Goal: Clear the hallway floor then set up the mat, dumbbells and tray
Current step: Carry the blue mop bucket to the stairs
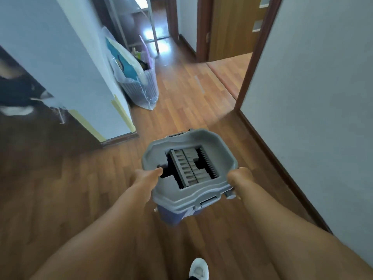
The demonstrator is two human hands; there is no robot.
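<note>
White shoe [198,269] steps on the hallway floor [181,93] at the bottom edge, between two bare forearms [113,229]. At far left, a dark door [40,150] stands beside a pale wall corner [80,67]. Further along that wall, a clear plastic bag [139,85] of household items sits on the boards. Left grip [148,176] clamps the mop bucket [187,199] by its grey lid, thumb over the rim, fingers hidden below. Blue beneath the lid, the bucket is held between both hands over the floorboards, mid-hallway. Right grip [240,176] curls round the lid's right edge. Beyond, a wooden door [232,23] stands at the far end, with a white wall [323,98] at right.
</note>
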